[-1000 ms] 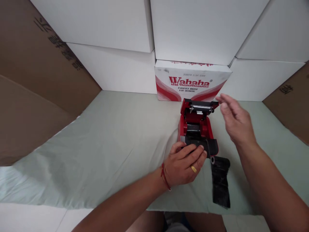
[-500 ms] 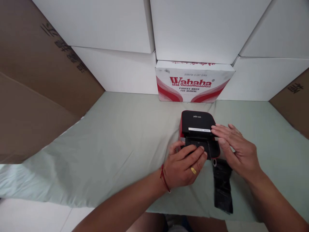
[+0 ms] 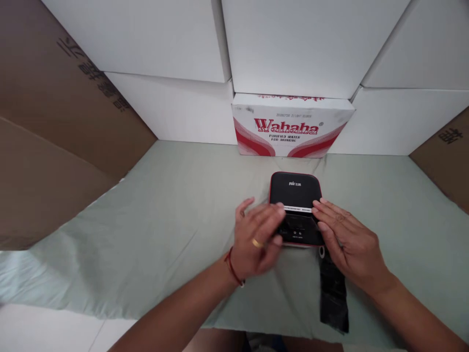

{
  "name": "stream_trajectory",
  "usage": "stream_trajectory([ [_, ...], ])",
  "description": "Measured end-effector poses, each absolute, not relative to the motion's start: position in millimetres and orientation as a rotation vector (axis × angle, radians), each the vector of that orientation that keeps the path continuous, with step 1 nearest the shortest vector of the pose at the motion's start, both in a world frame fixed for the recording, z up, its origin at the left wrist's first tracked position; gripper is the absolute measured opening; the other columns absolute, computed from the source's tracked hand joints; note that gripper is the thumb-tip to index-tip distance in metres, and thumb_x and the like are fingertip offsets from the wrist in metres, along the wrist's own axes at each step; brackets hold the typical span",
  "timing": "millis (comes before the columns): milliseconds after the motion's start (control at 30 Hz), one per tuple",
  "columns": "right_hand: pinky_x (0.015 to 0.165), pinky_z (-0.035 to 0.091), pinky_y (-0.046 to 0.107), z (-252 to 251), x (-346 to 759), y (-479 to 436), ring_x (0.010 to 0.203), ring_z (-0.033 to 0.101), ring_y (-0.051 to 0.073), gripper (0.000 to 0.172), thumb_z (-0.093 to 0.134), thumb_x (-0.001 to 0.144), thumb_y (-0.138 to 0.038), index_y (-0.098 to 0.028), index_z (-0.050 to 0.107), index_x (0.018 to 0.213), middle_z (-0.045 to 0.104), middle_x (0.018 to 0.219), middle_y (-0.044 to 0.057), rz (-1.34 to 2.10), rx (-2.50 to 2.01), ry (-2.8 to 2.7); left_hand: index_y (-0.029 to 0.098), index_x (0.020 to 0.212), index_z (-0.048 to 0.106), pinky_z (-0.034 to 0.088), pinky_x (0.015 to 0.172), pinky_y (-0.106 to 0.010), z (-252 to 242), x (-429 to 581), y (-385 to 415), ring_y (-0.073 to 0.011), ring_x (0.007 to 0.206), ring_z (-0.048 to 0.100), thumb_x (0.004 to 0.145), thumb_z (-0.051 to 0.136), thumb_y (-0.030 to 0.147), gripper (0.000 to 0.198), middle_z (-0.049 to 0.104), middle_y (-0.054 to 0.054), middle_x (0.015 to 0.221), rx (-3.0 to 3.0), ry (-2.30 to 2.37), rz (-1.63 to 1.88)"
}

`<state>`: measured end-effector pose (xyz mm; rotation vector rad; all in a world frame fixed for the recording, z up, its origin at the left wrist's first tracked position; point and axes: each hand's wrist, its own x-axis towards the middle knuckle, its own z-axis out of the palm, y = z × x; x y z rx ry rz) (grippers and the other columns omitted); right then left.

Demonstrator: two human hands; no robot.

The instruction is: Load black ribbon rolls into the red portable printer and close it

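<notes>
A small black device with red sides lies closed on the pale green cloth. A white label strip crosses its lid. My left hand, wearing a gold ring and a red wrist cord, hovers at the device's near left corner with fingers stretched out, slightly smeared by motion. My right hand lies flat on the device's near right part, fingers extended, holding nothing. A black roll with a loose black strip lies on the cloth just in front of the device, partly under my right wrist.
A red-and-white "Wahaha" carton stands behind the device, among stacked white boxes. Brown cardboard leans along the left side, and more brown cardboard sits at the right. The cloth's near edge hangs over a white surface.
The device's red lid was open, my right hand swung it shut, and the front black flap is now closed too. My left hand has come off the flap, moving left.
</notes>
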<state>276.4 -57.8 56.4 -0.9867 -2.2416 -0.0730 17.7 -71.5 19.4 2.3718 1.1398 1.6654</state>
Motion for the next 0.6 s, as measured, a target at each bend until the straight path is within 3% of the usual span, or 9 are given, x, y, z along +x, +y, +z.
stream_trajectory([
  [167, 0.117, 0.062, 0.045, 47.7, 271.5, -56.5, 0.137, 0.074, 0.026, 0.048, 0.063, 0.102, -0.006, -0.023, 0.071, 0.146, 0.081, 0.139, 0.011, -0.019, -0.964, -2.132, 0.039, 0.152, 0.064, 0.045, 0.127, -0.052, 15.7, -3.9, -44.1, -0.0300, 0.152, 0.059, 0.105, 0.063, 0.042, 0.047, 0.063, -0.005, 0.165, 1.467, 1.121, 1.514],
  [267, 0.117, 0.060, 0.049, 45.1, 268.7, -60.1, 0.139, 0.072, 0.028, 0.050, 0.061, 0.103, -0.009, -0.025, 0.068, 0.150, 0.080, 0.141, 0.012, 0.053, -0.968, -2.072, 0.044, 0.158, 0.058, 0.031, 0.139, -0.057, 15.8, -8.2, -28.7, -0.0336, 0.171, 0.035, 0.092, 0.079, 0.046, 0.069, 0.046, 0.000, 0.179, 1.270, 0.843, 1.339],
  [367, 0.117, 0.058, 0.054, 43.7, 267.9, -68.7, 0.141, 0.068, 0.031, 0.056, 0.060, 0.103, -0.015, -0.025, 0.060, 0.159, 0.077, 0.144, 0.013, 0.128, -0.910, -2.076, 0.049, 0.166, 0.045, 0.012, 0.146, -0.057, 19.3, -6.4, -17.2, -0.0321, 0.178, 0.017, 0.080, 0.092, 0.042, 0.098, 0.033, 0.005, 0.186, 1.254, 0.661, 1.191],
  [500, 0.122, 0.050, 0.059, 41.3, 268.1, -78.6, 0.138, 0.064, 0.033, 0.040, 0.061, 0.101, -0.018, -0.025, 0.074, 0.139, 0.079, 0.140, 0.012, 0.047, -0.766, -2.148, 0.053, 0.170, 0.037, 0.008, 0.147, -0.053, 20.5, -1.4, -7.2, -0.0311, 0.178, 0.015, 0.073, 0.099, 0.038, 0.116, 0.021, 0.009, 0.189, 1.235, 0.551, 1.102],
  [600, 0.121, 0.050, 0.057, 38.9, 267.8, -79.7, 0.132, 0.064, 0.032, 0.034, 0.064, 0.099, -0.015, -0.023, 0.078, 0.128, 0.082, 0.128, 0.011, -0.004, -0.738, -2.152, 0.051, 0.171, 0.033, 0.011, 0.146, -0.054, 15.7, 0.8, -3.9, -0.0330, 0.177, 0.019, 0.071, 0.099, 0.039, 0.120, 0.025, 0.005, 0.188, 1.177, 0.513, 1.107],
])
